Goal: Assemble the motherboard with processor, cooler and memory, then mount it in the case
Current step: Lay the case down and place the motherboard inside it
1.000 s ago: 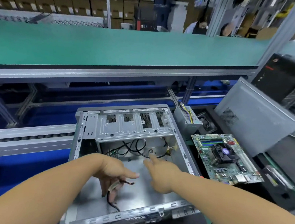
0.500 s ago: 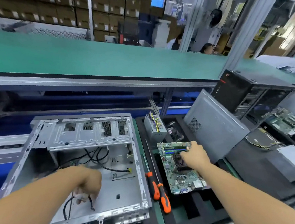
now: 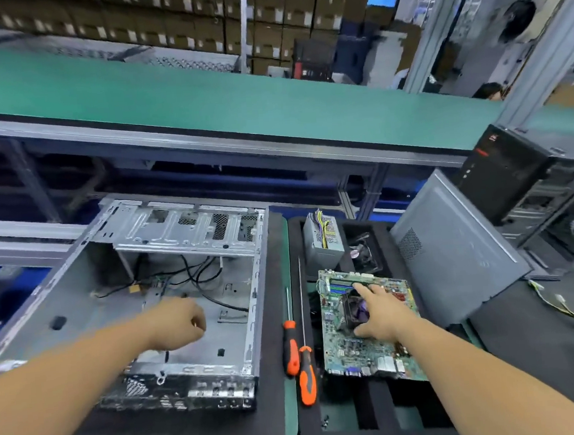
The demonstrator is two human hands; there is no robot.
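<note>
Right now the motherboard (image 3: 366,327) lies flat on the black foam tray (image 3: 380,412), right of the open case (image 3: 168,295). The right hand (image 3: 379,313) rests spread over its cooler (image 3: 354,309), fingers straight. The left hand (image 3: 177,323) hovers inside the case, fingers loosely curled, and I cannot tell whether it pinches anything. Two orange-handled screwdrivers (image 3: 298,360) lie between case and board. Loose black cables (image 3: 201,275) trail across the case floor. A power supply (image 3: 323,238) stands beyond the board, and a grey side panel (image 3: 453,255) leans at the right.
</note>
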